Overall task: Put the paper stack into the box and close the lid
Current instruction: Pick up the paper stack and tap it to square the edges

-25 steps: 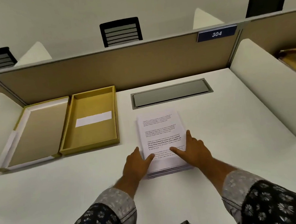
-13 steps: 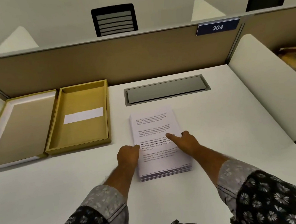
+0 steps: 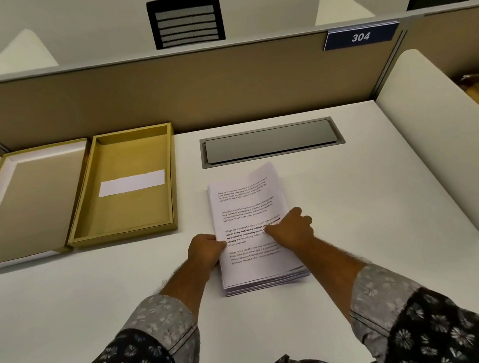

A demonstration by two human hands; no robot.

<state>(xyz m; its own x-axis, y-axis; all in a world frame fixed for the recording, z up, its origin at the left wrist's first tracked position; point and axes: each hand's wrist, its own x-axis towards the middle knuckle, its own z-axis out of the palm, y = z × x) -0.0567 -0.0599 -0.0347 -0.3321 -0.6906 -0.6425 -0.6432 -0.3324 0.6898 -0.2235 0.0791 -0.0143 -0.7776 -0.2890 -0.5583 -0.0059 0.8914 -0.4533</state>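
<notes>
A stack of printed white paper point(image 3: 245, 204) lies on the white desk in front of me, its right side lifted a little. My left hand point(image 3: 205, 250) grips the stack's left edge, thumb on top. My right hand point(image 3: 291, 229) is curled over the stack's right edge, fingers wrapped around it. To the left stands an open gold box point(image 3: 127, 215) with a white strip lying in it. Its lid point(image 3: 26, 201) lies upturned beside it at the far left.
A grey cable hatch point(image 3: 269, 143) is set into the desk behind the paper. A tan partition point(image 3: 194, 89) with a "304" sign runs along the back, and a white divider point(image 3: 438, 133) bounds the right side. Black chairs stand beyond the partition.
Both hands slid from the stack's near end up along its sides and closed on its edges. The right side of the stack has risen slightly.
</notes>
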